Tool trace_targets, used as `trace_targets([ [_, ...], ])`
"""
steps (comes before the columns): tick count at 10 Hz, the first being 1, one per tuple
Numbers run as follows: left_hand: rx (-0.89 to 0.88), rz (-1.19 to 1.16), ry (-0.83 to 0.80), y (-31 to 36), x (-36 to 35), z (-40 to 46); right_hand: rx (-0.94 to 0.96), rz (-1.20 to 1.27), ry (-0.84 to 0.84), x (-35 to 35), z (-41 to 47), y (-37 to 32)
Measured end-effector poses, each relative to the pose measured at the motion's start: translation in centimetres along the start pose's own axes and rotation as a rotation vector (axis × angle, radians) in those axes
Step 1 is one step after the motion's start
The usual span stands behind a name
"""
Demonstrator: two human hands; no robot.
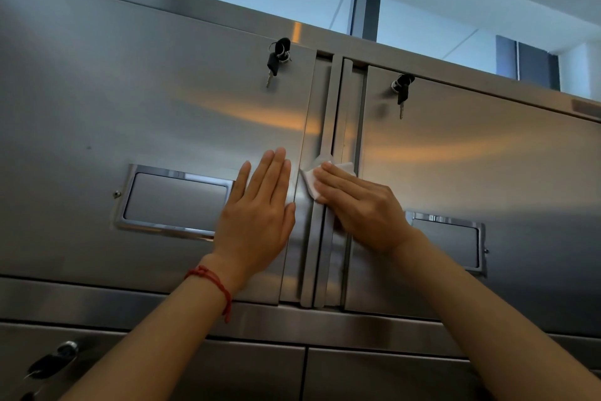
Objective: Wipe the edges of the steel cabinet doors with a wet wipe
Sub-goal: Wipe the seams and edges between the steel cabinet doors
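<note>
Head view, looking up at two steel doors. Risk first: wet wipe (314, 180) folded small under the fingers, likely to bunch or slip off the narrow vertical edge strips (328, 127) between the doors and skip a patch. Could also knock the keys (275, 60) hanging in the left door (146, 101) lock on a reach higher, same for the keys (402, 92) on the right door (487, 153). Left hand (257, 218) spread flat, fingers together, bracing the left door, holding nothing. Right hand (361, 205) flattened, pressing the wipe onto the centre seam about mid-height.
</note>
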State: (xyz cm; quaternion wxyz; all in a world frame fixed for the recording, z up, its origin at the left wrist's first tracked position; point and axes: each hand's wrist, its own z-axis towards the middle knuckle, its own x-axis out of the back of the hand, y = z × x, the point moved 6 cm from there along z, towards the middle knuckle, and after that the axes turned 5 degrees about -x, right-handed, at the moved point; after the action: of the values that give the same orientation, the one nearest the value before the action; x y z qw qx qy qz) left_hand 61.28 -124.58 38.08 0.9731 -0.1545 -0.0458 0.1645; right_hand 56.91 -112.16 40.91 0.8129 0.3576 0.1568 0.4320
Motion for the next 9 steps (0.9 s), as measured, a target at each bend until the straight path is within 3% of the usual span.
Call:
trace_targets([
  [2, 0.001, -0.011, 0.007, -0.1, 0.0, 0.0, -0.048, 0.008, 0.057, -0.2, 0.4, 0.0],
  [9, -0.007, -0.005, 0.011, 0.1, 0.3, 0.1, 0.167, -0.116, 0.051, -0.3, 0.0, -1.3],
])
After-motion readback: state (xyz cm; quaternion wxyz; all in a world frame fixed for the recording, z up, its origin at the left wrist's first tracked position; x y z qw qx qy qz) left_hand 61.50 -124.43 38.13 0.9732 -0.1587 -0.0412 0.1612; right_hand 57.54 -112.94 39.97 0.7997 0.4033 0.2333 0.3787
